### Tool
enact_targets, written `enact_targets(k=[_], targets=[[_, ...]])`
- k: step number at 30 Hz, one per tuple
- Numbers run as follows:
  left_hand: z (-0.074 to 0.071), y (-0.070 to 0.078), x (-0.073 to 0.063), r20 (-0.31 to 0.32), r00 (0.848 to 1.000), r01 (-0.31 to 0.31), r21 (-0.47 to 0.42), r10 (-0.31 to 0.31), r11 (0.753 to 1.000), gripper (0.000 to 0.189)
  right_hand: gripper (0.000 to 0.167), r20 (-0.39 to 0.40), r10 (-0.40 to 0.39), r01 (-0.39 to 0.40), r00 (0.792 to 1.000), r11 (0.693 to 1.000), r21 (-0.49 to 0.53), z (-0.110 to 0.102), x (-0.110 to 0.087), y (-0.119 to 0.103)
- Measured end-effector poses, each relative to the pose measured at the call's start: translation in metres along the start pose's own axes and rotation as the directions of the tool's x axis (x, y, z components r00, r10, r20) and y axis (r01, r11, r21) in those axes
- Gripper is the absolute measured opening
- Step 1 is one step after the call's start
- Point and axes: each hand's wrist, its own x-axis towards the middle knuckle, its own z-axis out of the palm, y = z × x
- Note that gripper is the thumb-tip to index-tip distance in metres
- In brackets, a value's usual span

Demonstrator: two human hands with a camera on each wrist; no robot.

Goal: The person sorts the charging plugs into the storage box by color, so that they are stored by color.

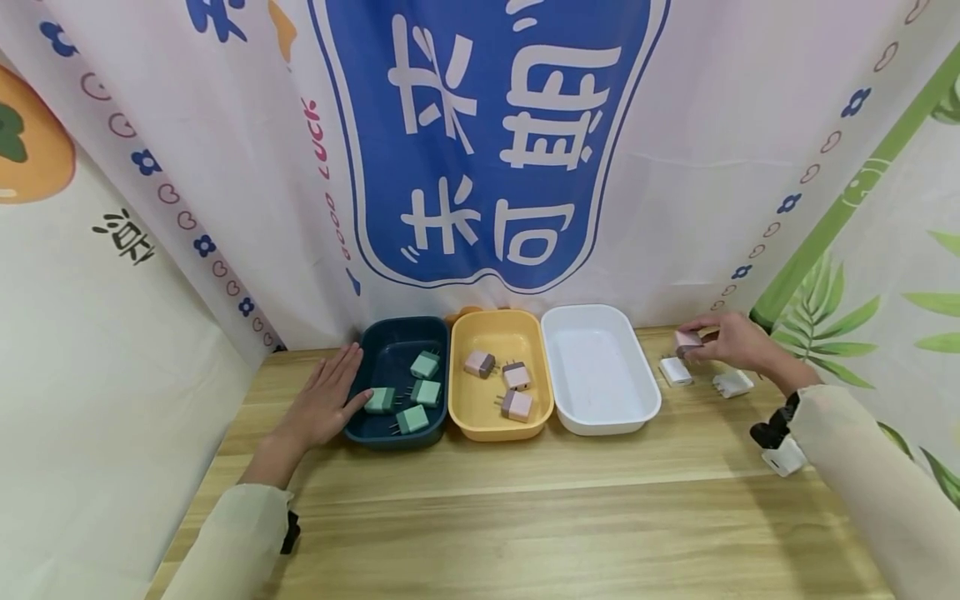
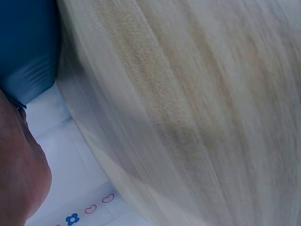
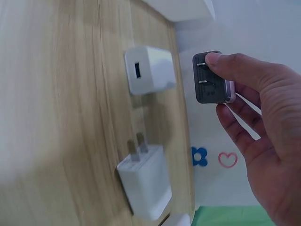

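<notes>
My right hand (image 1: 731, 342) pinches a pink charger plug (image 1: 687, 342) with a dark prong face between thumb and fingers; in the right wrist view the pink plug (image 3: 210, 80) is held above the table, prongs showing. Beneath it lies a white charger plug (image 1: 676, 371), with a second white plug (image 1: 732, 383) beside the hand. My left hand (image 1: 324, 398) lies with straight fingers at the left rim of the dark blue bin (image 1: 390, 437), thumb over the rim near a green plug (image 1: 380, 400). Several green plugs lie inside that bin.
A yellow bin (image 1: 495, 432) with several pink plugs stands in the middle. Right of it is a white bin (image 1: 600, 425). Another white plug (image 1: 784, 457) sits by the right wrist. A printed curtain (image 1: 675, 208) hangs behind the wooden table (image 1: 525, 517).
</notes>
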Motion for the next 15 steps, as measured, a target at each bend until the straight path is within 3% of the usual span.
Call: enact_targets(k=[8,15], targets=[[-0.003,0.004,-0.002,-0.027,1.0,-0.014,-0.004,0.014,1.0,0.08,0.052,-0.002,-0.039,0.038,0.999,0.999,-0.014,0.001,0.005,-0.027],[-0.004,0.003,-0.001,0.002,1.0,0.002,0.016,-0.002,1.0,0.08,0.045,-0.017,-0.127,0.127,0.992,0.992,0.011,0.005,0.01,-0.048]])
